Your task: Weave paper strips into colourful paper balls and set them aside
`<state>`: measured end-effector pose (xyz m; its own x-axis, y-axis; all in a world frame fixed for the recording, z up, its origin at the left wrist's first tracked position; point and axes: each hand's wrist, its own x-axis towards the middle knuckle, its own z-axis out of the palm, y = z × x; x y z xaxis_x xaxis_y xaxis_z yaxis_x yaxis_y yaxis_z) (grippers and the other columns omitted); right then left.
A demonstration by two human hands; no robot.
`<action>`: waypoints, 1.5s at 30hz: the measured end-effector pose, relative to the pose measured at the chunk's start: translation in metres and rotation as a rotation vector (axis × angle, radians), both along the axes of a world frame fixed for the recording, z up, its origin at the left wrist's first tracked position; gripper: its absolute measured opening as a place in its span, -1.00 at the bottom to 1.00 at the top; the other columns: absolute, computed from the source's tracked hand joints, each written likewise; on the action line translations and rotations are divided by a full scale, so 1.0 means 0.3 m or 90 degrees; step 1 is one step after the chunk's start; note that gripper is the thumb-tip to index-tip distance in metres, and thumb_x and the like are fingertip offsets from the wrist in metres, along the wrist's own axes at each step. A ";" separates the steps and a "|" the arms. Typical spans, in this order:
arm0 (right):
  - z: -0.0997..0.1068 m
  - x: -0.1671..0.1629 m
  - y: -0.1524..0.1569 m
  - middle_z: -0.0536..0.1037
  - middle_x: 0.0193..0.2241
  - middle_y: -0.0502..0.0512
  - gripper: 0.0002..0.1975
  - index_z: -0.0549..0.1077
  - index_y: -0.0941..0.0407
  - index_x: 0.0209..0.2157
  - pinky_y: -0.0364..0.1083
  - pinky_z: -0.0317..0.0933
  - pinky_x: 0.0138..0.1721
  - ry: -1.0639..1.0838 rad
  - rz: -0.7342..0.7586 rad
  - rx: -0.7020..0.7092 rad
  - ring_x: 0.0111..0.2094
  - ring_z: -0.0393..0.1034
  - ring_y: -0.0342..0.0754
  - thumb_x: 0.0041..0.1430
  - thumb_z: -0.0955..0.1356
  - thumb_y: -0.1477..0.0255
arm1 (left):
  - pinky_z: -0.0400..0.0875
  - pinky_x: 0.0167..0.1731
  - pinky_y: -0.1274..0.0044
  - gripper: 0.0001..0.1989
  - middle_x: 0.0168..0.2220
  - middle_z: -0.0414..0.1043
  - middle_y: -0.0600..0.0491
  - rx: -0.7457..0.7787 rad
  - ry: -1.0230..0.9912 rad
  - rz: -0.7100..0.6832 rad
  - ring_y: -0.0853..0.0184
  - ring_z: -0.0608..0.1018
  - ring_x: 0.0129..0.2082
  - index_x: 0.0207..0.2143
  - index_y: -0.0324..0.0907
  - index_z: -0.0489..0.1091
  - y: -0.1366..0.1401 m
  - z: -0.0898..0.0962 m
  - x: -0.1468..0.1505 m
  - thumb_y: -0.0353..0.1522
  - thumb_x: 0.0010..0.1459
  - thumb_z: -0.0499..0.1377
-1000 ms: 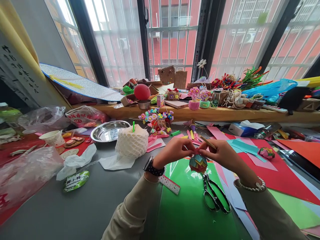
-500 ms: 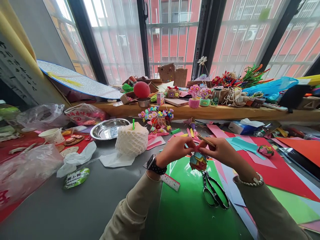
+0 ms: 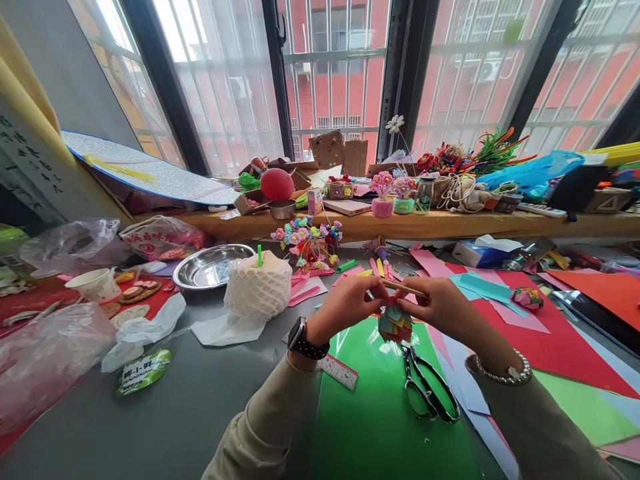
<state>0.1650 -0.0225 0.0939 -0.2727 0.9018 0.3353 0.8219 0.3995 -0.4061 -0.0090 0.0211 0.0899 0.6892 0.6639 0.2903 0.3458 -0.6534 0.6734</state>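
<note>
A layered paper flower in teal, yellow and dull red hangs below my fingertips. My left hand pinches its pinkish-red upper part from the left. From the right, my right hand meets it at the same spot, with a thin wooden stick lying across its fingers and reaching toward the left hand. Under the flower is a shiny green sheet. Black-handled scissors lie on that sheet, and a ruler rests at its left edge.
A wrapped coconut with a green straw and a metal plate stand left. Coloured paper covers the right side, with a folded paper flower on it. Crafts line the wooden sill behind.
The stick has turned from a slant to nearly level, its left end now close to my left hand. The flower stays between both hands. The view has shifted slightly.
</note>
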 end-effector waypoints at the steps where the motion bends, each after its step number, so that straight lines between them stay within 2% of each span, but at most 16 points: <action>1: -0.001 -0.002 0.000 0.28 -0.68 -0.06 -0.82 0.42 0.15 -0.48 -0.20 -0.08 -0.59 -0.001 -0.002 0.001 -0.63 0.06 -0.22 0.03 0.26 0.35 | 0.30 -0.50 0.65 -0.93 -0.47 0.43 0.08 0.028 0.014 0.017 0.45 0.47 -0.48 -0.45 -0.25 0.36 -0.004 0.004 0.002 -0.46 -0.01 0.09; 4: -0.003 -0.003 0.002 0.30 -0.67 -0.05 -0.84 0.41 0.15 -0.47 -0.20 -0.06 -0.58 0.005 -0.008 0.004 -0.62 0.08 -0.21 0.02 0.26 0.36 | 0.28 -0.50 0.64 -0.93 -0.47 0.44 0.07 0.090 0.042 0.055 0.44 0.46 -0.47 -0.44 -0.23 0.37 -0.013 0.011 0.006 -0.47 -0.02 0.09; 9: 0.001 0.002 0.003 0.24 -0.69 -0.08 -0.86 0.40 0.15 -0.49 -0.21 -0.09 -0.59 0.018 -0.006 0.011 -0.64 0.03 -0.23 0.02 0.26 0.39 | 0.29 -0.45 0.65 -0.91 -0.46 0.44 0.11 0.064 0.016 0.016 0.47 0.45 -0.46 -0.40 -0.22 0.37 -0.012 0.009 0.002 -0.45 -0.01 0.09; 17: -0.014 0.000 0.013 0.31 -0.64 -0.06 -0.89 0.40 0.16 -0.47 -0.22 -0.07 -0.59 0.049 0.031 0.004 -0.64 0.05 -0.24 0.01 0.26 0.43 | 0.24 -0.51 0.65 -0.95 -0.52 0.41 0.11 0.053 0.023 0.038 0.46 0.43 -0.51 -0.46 -0.24 0.35 -0.008 0.007 0.004 -0.43 -0.03 0.11; 26: -0.017 -0.006 0.018 0.25 -0.68 -0.10 -0.94 0.38 0.16 -0.47 -0.23 -0.08 -0.59 0.014 0.047 -0.004 -0.65 0.05 -0.24 -0.03 0.27 0.50 | 0.15 -0.55 0.64 -0.96 -0.51 0.40 0.10 0.130 0.061 0.083 0.45 0.39 -0.51 -0.49 -0.22 0.32 -0.021 0.003 0.016 -0.47 -0.05 0.08; 30: -0.022 0.000 0.026 0.25 -0.68 -0.10 -0.92 0.39 0.16 -0.46 -0.23 -0.10 -0.60 0.013 0.043 -0.004 -0.65 0.04 -0.24 0.00 0.28 0.46 | 0.17 -0.53 0.64 -0.96 -0.49 0.41 0.08 0.109 0.058 0.080 0.44 0.41 -0.49 -0.48 -0.22 0.33 -0.016 0.000 0.017 -0.47 -0.05 0.09; 33: -0.028 0.017 0.028 0.30 -0.66 -0.08 -0.86 0.40 0.15 -0.42 -0.23 -0.10 -0.61 0.034 0.064 -0.027 -0.64 0.04 -0.24 0.04 0.28 0.37 | 0.20 -0.51 0.65 -0.94 -0.49 0.42 0.09 0.077 0.047 0.053 0.45 0.42 -0.50 -0.44 -0.23 0.35 -0.013 0.003 0.014 -0.44 -0.03 0.10; 38: -0.026 0.031 0.025 0.31 -0.64 -0.07 -0.84 0.41 0.14 -0.43 -0.23 -0.09 -0.60 0.051 0.069 -0.026 -0.62 0.06 -0.24 0.05 0.28 0.34 | 0.22 -0.53 0.68 -0.87 -0.52 0.41 0.09 0.021 0.024 0.005 0.48 0.43 -0.54 -0.38 -0.26 0.35 -0.010 0.006 0.009 -0.38 0.02 0.09; 45: -0.031 0.011 0.030 0.31 -0.65 -0.07 -0.82 0.39 0.15 -0.44 -0.23 -0.09 -0.61 0.027 0.067 -0.024 -0.63 0.05 -0.24 0.06 0.26 0.33 | 0.11 -0.58 0.66 -0.95 -0.59 0.36 0.12 0.121 0.086 0.064 0.49 0.34 -0.59 -0.51 -0.24 0.34 -0.019 0.011 0.011 -0.44 -0.04 0.10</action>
